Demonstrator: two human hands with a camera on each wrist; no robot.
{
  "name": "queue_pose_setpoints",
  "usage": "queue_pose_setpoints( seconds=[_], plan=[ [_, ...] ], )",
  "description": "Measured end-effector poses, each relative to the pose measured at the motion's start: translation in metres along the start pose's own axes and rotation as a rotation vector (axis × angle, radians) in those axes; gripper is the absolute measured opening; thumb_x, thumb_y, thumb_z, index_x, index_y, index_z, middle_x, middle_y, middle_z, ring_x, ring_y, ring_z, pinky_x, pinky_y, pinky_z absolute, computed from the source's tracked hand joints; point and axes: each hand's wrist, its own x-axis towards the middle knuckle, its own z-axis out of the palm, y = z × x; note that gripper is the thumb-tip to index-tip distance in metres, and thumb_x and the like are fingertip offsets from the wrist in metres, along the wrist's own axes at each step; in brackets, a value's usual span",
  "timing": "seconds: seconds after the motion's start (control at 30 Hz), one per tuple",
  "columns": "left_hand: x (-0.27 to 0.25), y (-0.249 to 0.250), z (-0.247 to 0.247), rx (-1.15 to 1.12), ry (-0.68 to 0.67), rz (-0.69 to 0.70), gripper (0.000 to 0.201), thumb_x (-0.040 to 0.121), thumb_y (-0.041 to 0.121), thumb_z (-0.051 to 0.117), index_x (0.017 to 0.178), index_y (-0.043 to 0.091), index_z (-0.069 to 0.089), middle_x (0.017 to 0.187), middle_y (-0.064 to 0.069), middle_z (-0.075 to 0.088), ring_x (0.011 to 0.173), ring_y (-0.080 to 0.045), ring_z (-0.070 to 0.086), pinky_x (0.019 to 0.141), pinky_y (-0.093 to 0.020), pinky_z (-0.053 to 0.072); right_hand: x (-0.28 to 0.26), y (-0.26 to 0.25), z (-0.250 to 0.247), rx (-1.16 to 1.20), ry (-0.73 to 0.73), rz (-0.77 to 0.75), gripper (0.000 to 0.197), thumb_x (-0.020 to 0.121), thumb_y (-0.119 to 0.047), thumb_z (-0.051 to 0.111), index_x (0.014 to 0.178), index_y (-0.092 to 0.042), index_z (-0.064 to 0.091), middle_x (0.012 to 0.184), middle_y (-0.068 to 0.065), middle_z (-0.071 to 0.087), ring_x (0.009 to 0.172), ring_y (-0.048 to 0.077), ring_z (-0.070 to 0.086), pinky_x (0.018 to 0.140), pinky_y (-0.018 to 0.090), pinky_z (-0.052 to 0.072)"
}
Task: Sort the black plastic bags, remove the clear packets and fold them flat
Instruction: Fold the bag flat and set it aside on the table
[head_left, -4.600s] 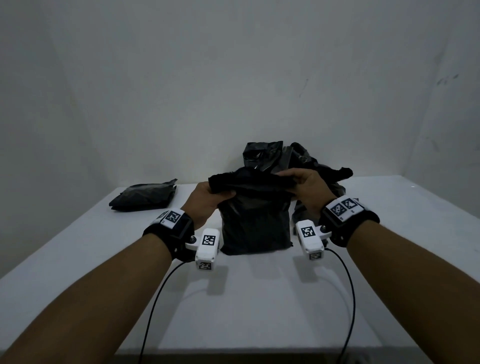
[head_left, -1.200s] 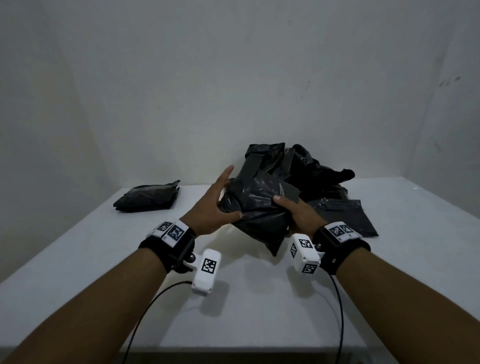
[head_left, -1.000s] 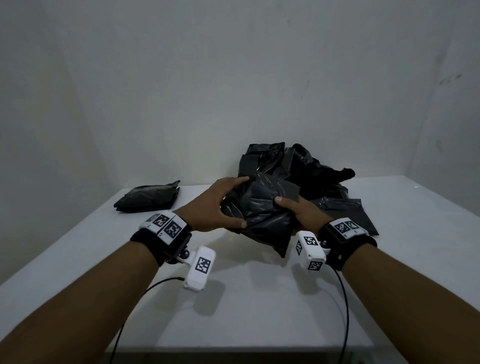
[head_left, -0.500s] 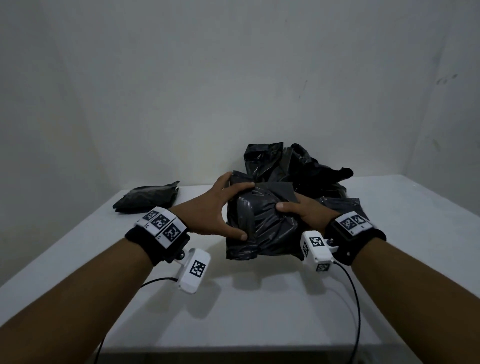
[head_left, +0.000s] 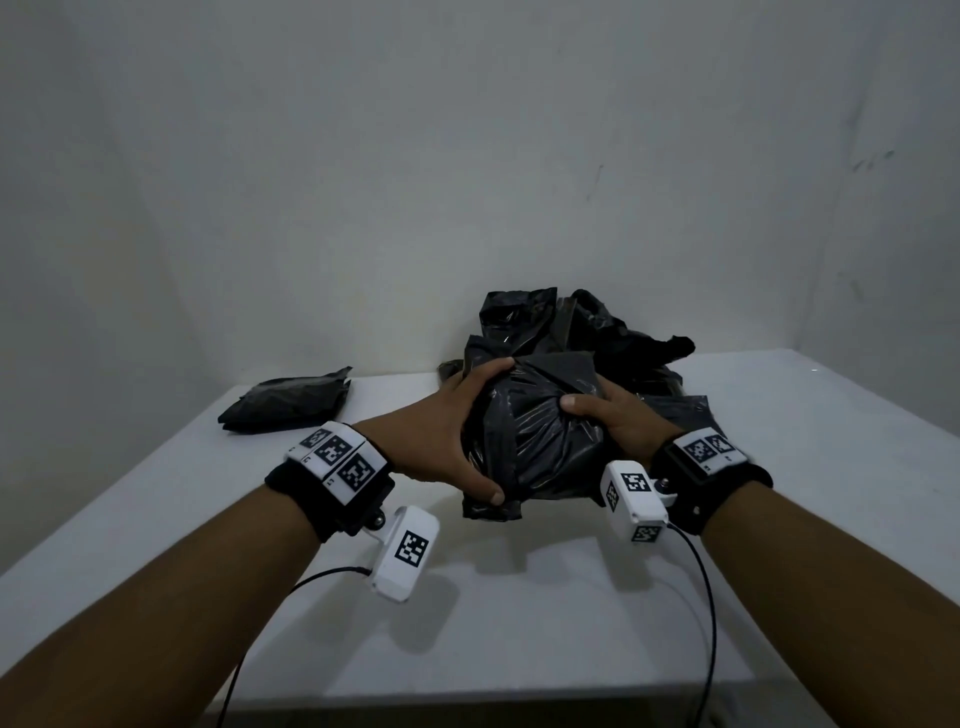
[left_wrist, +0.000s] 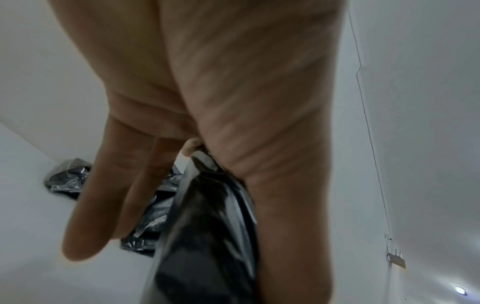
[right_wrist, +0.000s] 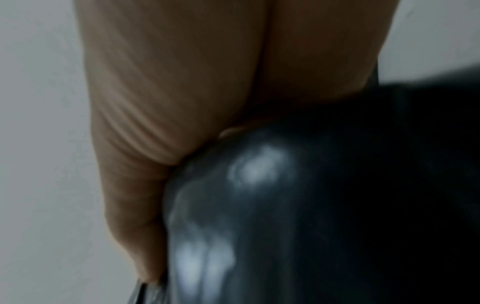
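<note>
A black plastic bag (head_left: 535, 441), crumpled into a bulging bundle, is held between both hands over the middle of the white worktop (head_left: 519, 613), toward its far edge. Its lower corner hangs just above the worktop surface; whether it touches cannot be determined.

The left hand (head_left: 441, 436) grips the bag's left side. Its fingers (head_left: 488, 370) curl over the top of the bundle and the thumb wraps under the near lower corner. The left wrist view confirms black film (left_wrist: 207, 236) pinched between thumb and palm, with two fingers extended loosely beside it.

The right hand (head_left: 618, 421) grips the bag's right side, thumb pressed on the top face, remaining fingers hidden behind the bundle. In the right wrist view the palm (right_wrist: 182, 102) lies against glossy black film (right_wrist: 298, 205); the picture is blurred.

Directly behind the held bag, against the far edge of the worktop by the wall, lies a heap of unsorted black bags (head_left: 597, 332), some spreading toward the right. A folded black bag (head_left: 288, 400) lies flat near the far left corner, well apart from the heap.

Both wrists carry black straps with white marker-tagged camera units (head_left: 405, 551), each trailing a thin black cable (head_left: 709, 597) toward the near edge.
</note>
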Motion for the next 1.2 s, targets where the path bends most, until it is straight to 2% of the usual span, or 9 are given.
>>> queue_pose_setpoints(
  seconds=[0.23, 0.57, 0.67, 0.77, 0.9, 0.93, 1.0, 1.07, 1.2],
  plan=[
    [0.007, 0.016, 0.012, -0.005, 0.058, 0.001, 0.137, 0.047, 0.053, 0.095, 0.143, 0.064, -0.001, 0.158, 0.004, 0.018, 0.145, -0.02, 0.029, 0.118, -0.046, 0.035, -0.01, -0.003, -0.009, -0.002, 0.06, -0.025, 0.052, 0.082, -0.013, 0.069, 0.132, -0.013, 0.055, 0.124, 0.009, 0.069, 0.111, 0.027, 0.067, 0.085, 0.032, 0.057],
    [0.036, 0.053, 0.039, -0.077, -0.015, 0.087, 0.146, 0.049, 0.047, 0.096, 0.149, 0.055, -0.01, 0.162, 0.002, 0.018, 0.144, -0.02, 0.033, 0.116, -0.046, 0.037, -0.062, -0.026, -0.035, -0.008, 0.201, -0.062, 0.031, 0.097, -0.002, 0.051, 0.124, -0.016, 0.057, 0.104, 0.0, 0.076, 0.093, 0.018, 0.073, 0.071, 0.025, 0.058],
    [0.052, 0.075, 0.06, -0.099, -0.042, 0.156, 0.143, 0.048, 0.047, 0.094, 0.15, 0.053, -0.006, 0.161, 0.003, 0.02, 0.143, -0.018, 0.034, 0.117, -0.039, 0.036, -0.099, -0.03, -0.052, 0.006, 0.306, -0.044, 0.039, 0.096, -0.008, 0.056, 0.134, -0.01, 0.053, 0.119, 0.01, 0.07, 0.103, 0.026, 0.07, 0.078, 0.03, 0.058],
    [0.068, 0.099, 0.089, -0.19, -0.089, 0.209, 0.141, 0.049, 0.035, 0.097, 0.152, 0.05, 0.001, 0.157, 0.006, 0.027, 0.138, -0.012, 0.04, 0.108, -0.023, 0.041, -0.138, -0.034, -0.07, 0.016, 0.426, -0.022, 0.037, 0.097, -0.012, 0.057, 0.133, -0.003, 0.054, 0.117, 0.014, 0.069, 0.099, 0.024, 0.071, 0.08, 0.031, 0.058],
    [0.084, 0.123, 0.132, -0.309, -0.11, 0.282, 0.131, 0.06, 0.007, 0.095, 0.152, 0.047, 0.01, 0.151, 0.005, 0.036, 0.124, 0.009, 0.047, 0.091, -0.003, 0.043, -0.185, -0.027, -0.097, 0.04, 0.517, 0.028, 0.064, 0.087, -0.043, 0.069, 0.133, 0.001, 0.057, 0.133, 0.028, 0.058, 0.126, 0.046, 0.054, 0.11, 0.054, 0.042],
    [0.086, 0.13, 0.142, -0.326, -0.118, 0.301, 0.13, 0.06, 0.01, 0.095, 0.151, 0.048, 0.01, 0.151, 0.005, 0.036, 0.124, 0.012, 0.045, 0.091, -0.003, 0.043, -0.198, -0.027, -0.103, 0.045, 0.558, 0.034, 0.06, 0.087, -0.047, 0.067, 0.128, -0.004, 0.063, 0.129, 0.023, 0.063, 0.123, 0.043, 0.057, 0.108, 0.052, 0.044],
    [0.092, 0.143, 0.162, -0.354, -0.138, 0.333, 0.131, 0.056, 0.021, 0.095, 0.151, 0.049, 0.01, 0.152, 0.007, 0.035, 0.126, 0.013, 0.044, 0.094, -0.004, 0.042, -0.226, -0.028, -0.116, -0.015, 0.7, -0.008, 0.037, 0.091, -0.048, 0.061, 0.106, -0.017, 0.074, 0.1, 0.005, 0.074, 0.092, 0.025, 0.07, 0.081, 0.039, 0.057],
    [0.098, 0.156, 0.177, -0.389, -0.137, 0.351, 0.131, 0.059, 0.015, 0.095, 0.153, 0.046, 0.009, 0.153, 0.008, 0.034, 0.129, 0.011, 0.043, 0.096, -0.004, 0.041, -0.259, -0.022, -0.137, -0.047, 0.926, -0.138, 0.021, 0.096, -0.035, 0.057, 0.099, -0.018, 0.069, 0.083, 0.0, 0.07, 0.068, 0.015, 0.065, 0.056, 0.027, 0.048],
    [0.107, 0.173, 0.195, -0.418, -0.155, 0.391, 0.129, 0.063, 0.007, 0.093, 0.153, 0.047, 0.009, 0.152, 0.01, 0.035, 0.133, 0.005, 0.045, 0.097, -0.007, 0.043, -0.327, 0.013, -0.18, 0.026, 1.316, -0.28, 0.013, 0.092, -0.007, 0.055, 0.084, -0.009, 0.065, 0.067, 0.008, 0.057, 0.055, 0.018, 0.049, 0.046, 0.023, 0.034]
  ],
)
